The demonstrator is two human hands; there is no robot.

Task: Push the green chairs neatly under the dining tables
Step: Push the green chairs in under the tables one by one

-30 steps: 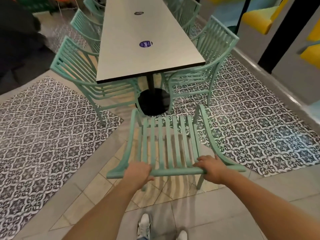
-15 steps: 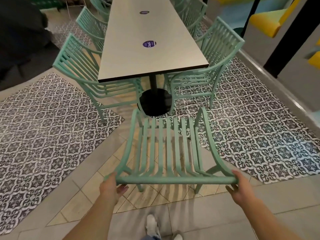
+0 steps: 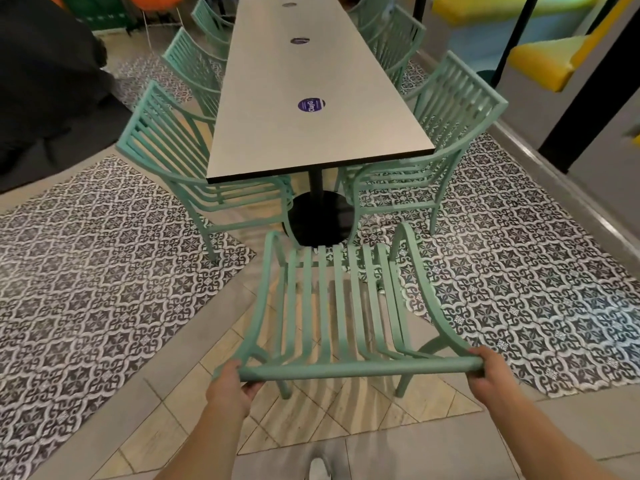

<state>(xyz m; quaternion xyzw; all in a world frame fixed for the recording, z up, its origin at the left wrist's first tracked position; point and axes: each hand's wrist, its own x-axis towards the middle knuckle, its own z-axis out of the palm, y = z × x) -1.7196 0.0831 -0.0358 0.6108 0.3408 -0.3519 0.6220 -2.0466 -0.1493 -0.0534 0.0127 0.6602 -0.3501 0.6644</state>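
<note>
- Left: mint-green slatted metal armchair (image 3: 194, 168) tucked at long pale grey laminate table (image 3: 311, 109), seat beneath tabletop.
- Left hand (image 3: 230, 388) clenched around left end of top rail.
- Centre: nearest mint-green slatted metal chair (image 3: 339, 306) at table's short end, seat front near black round pedestal base (image 3: 320, 218), not under tabletop.
- Right hand (image 3: 490, 374) wrapped around right end of rail; fingertips apparently hidden behind it.
- Right: second side armchair (image 3: 433, 140) tucked in.
</note>
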